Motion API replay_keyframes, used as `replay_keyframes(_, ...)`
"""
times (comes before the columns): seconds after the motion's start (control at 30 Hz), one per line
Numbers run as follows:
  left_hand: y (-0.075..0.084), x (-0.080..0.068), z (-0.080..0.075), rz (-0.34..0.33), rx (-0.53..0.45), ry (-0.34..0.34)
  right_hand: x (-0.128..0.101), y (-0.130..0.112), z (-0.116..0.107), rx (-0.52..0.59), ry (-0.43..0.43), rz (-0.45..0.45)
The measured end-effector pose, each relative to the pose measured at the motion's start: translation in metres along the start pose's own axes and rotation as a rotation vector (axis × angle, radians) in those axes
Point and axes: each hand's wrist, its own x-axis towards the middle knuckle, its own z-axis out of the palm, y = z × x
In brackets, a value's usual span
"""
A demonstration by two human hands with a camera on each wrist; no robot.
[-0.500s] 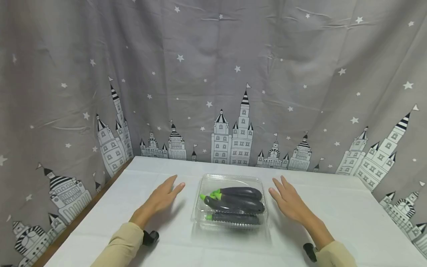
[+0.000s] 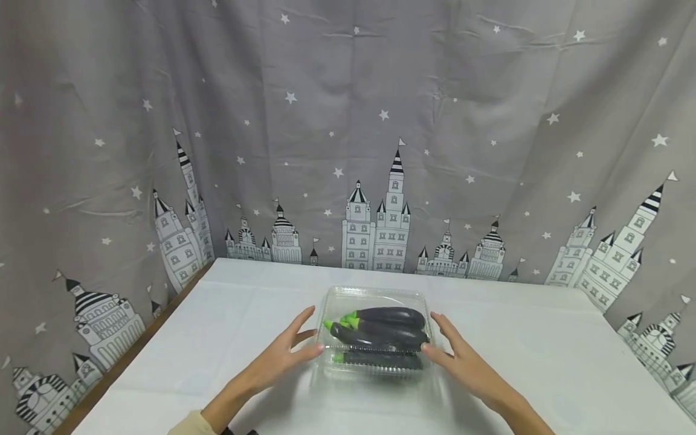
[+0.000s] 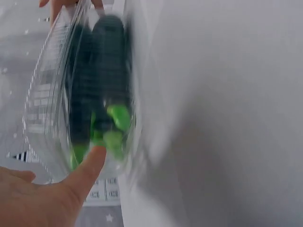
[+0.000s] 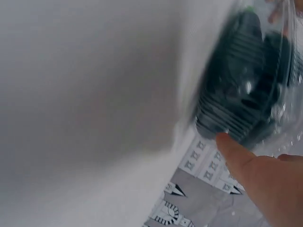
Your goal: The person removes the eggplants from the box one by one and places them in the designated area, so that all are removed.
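On the table, both hands touch the clear box of eggplants

Clear glossy plastic box, ribbed.

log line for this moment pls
left hand: touches clear box left side | right hand: touches right side | eggplants inside | lid closed

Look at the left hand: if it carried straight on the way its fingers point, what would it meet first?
The left hand points at the near left side of the clear plastic box of aubergines; its thumb seems already to touch that wall, though contact is hard to judge.
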Motion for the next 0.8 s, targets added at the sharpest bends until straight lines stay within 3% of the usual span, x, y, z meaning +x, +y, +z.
replay_keyframes(0.13,0.002,-0.008,0.01,0.004,-0.044,-0.026,-0.006,0.008,0.009,0.085,-0.042,0.005)
replay_keyframes(0.23,0.003,-0.011,0.016,-0.005,-0.07,-0.005,-0.008,0.012,0.013,0.104,-0.041,0.013)
replay_keyframes(0.5,-0.003,-0.012,0.023,-0.025,-0.111,0.058,-0.008,0.011,0.016,0.065,-0.003,0.005)
replay_keyframes(0.8,-0.007,-0.011,0.027,-0.056,-0.109,0.083,-0.006,0.012,0.015,0.098,0.008,-0.013)
